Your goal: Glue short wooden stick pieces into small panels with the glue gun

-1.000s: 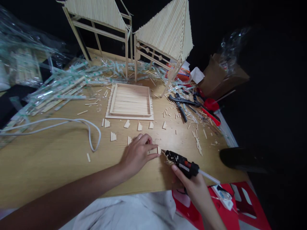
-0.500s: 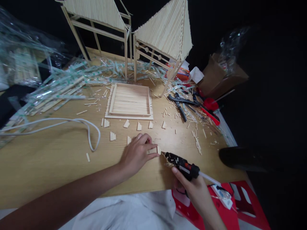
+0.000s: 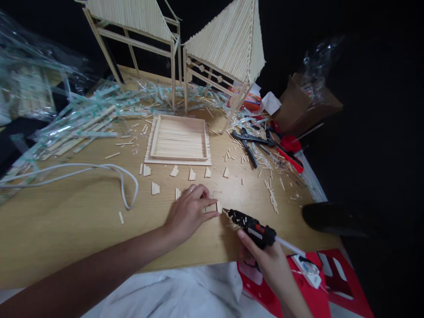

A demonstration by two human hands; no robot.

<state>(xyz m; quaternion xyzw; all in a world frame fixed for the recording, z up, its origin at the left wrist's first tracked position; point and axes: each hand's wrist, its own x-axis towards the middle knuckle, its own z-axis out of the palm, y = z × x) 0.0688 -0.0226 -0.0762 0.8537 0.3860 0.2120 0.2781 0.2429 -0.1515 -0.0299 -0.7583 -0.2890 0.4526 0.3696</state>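
My left hand [image 3: 189, 211] rests on the wooden table [image 3: 66, 221], its fingertips pinched on a small bundle of short glued sticks [image 3: 218, 206]. My right hand [image 3: 265, 258] grips a black glue gun [image 3: 252, 227] near the table's front edge. The gun's nozzle points left and almost touches the stick bundle. Several more short stick bundles [image 3: 191, 174] lie in a row just beyond my left hand. A flat square stick panel [image 3: 179, 141] with a raised rim lies further back in the middle.
Two stick-built roofed frames [image 3: 228, 48] stand at the back. Clear plastic wrappers [image 3: 82, 119] pile at the left, with a white cable [image 3: 126, 181] looping across the table. Black pliers [image 3: 247, 143] and red-handled cutters [image 3: 289, 157] lie right, near a cardboard box [image 3: 304, 108]. Red packaging [image 3: 334, 282] sits below.
Almost nothing has moved. The glue gun's nozzle stays at the bundle under my left fingertips, and the view has shifted only slightly.
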